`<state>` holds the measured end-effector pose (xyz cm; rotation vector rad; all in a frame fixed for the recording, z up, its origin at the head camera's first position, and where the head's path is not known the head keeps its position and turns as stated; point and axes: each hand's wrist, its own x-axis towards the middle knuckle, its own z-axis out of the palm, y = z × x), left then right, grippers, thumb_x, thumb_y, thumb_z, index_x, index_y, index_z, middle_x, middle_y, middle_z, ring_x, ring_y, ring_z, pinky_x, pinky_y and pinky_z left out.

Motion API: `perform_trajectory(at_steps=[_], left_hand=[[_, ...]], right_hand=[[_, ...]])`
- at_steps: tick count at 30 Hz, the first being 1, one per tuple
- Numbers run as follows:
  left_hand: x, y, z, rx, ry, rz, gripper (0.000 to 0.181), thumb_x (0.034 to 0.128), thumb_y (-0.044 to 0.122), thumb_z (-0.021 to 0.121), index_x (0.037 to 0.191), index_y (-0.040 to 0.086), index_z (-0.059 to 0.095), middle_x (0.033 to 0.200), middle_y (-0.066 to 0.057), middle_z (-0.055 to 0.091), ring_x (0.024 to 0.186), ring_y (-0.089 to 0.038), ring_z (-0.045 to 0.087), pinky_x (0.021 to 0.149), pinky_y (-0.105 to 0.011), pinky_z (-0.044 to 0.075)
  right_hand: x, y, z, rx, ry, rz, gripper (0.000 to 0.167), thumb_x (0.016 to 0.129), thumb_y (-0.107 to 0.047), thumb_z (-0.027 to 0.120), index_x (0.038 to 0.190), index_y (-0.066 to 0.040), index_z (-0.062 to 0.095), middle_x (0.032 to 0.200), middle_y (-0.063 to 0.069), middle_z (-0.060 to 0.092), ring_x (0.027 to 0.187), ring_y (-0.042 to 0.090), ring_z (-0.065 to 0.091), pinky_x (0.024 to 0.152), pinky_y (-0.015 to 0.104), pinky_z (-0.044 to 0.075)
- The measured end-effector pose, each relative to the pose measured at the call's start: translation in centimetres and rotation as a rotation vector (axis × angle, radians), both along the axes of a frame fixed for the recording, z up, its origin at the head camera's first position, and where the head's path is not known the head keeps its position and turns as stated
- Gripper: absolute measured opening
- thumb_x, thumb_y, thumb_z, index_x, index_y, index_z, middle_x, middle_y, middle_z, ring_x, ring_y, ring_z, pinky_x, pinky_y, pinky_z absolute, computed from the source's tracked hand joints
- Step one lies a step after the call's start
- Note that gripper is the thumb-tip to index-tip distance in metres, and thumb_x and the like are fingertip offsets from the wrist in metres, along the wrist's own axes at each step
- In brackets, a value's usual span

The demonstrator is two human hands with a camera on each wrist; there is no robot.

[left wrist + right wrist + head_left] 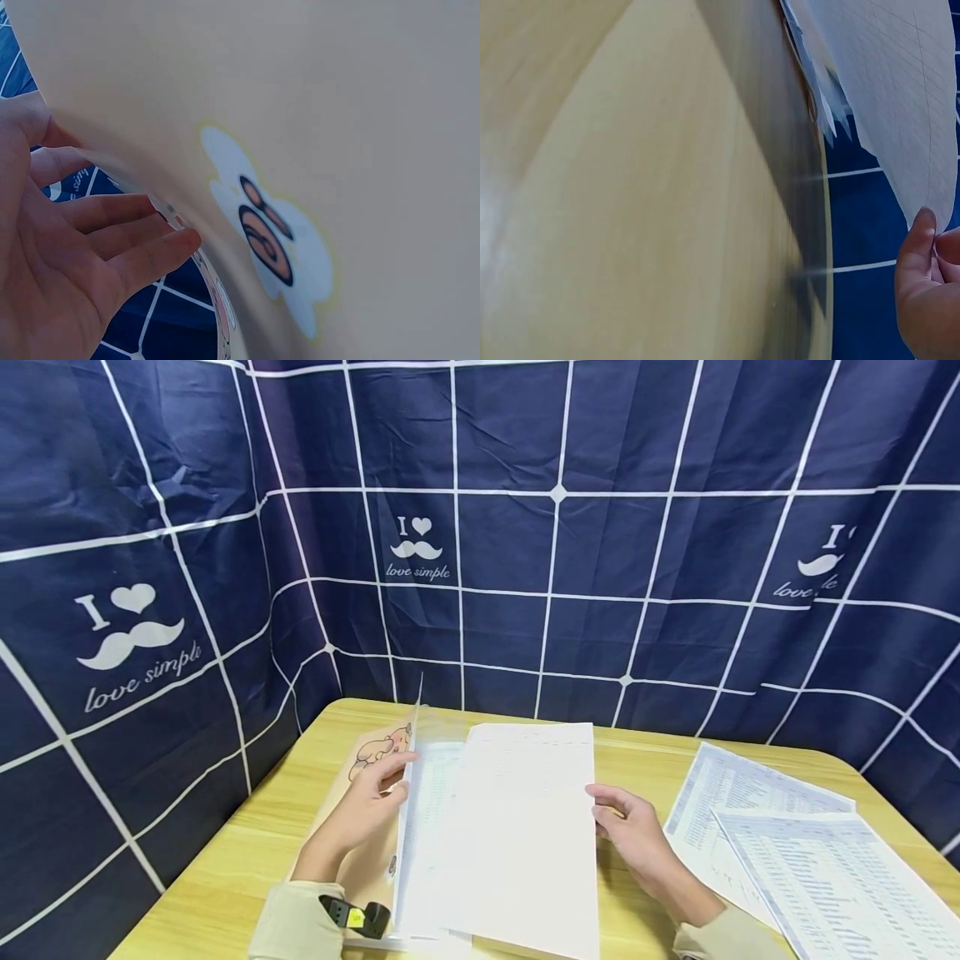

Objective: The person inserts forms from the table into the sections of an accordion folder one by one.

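Note:
A folder with a beige cartoon cover (375, 827) lies spread on the table, with clear sleeves (431, 860) and printed pages in it. My left hand (367, 814) holds the folder at the upright edge of its left part. In the left wrist view, the bent beige cover (360, 112) fills much of the frame, with the fingers and thumb of the left hand (82, 232) at its edge. My right hand (637, 839) pinches the right edge of a white sheet (532, 835) between thumb and fingers. This sheet (900, 97) hangs curved in the right wrist view.
Two printed sheets (847, 868) overlap on the right of the wooden table (232, 877). A dark blue curtain (510, 635) with white lines stands behind the table and along its left side. A black band (356, 917) is on the left wrist.

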<state>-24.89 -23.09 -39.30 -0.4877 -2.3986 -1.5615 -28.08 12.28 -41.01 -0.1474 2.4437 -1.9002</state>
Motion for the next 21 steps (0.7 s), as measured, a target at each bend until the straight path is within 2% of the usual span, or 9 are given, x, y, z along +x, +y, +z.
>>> perform_trajectory(at_steps=[11,21], left_hand=[[0.0,0.0,0.0,0.007,-0.023,-0.003,0.041,0.0895,-0.004,0.046,0.131,-0.005,0.048,0.137,-0.024,0.046,0.125,-0.040,0.046,0.100,-0.044,0.042],[0.0,0.0,0.0,-0.002,-0.034,0.013,0.042,0.0895,-0.003,0.047,0.131,-0.002,0.050,0.137,-0.021,0.048,0.126,-0.036,0.047,0.102,-0.044,0.041]], right_hand=[[-0.2,-0.9,-0.1,-0.030,-0.008,0.010,0.037,0.093,0.001,0.046,0.130,0.008,0.049,0.123,0.020,0.049,0.085,0.006,0.057,0.076,0.019,0.051],[-0.5,-1.4,-0.4,-0.024,-0.021,0.035,0.037,0.094,0.000,0.045,0.130,0.006,0.049,0.130,0.020,0.049,0.090,0.007,0.056,0.078,0.021,0.052]])
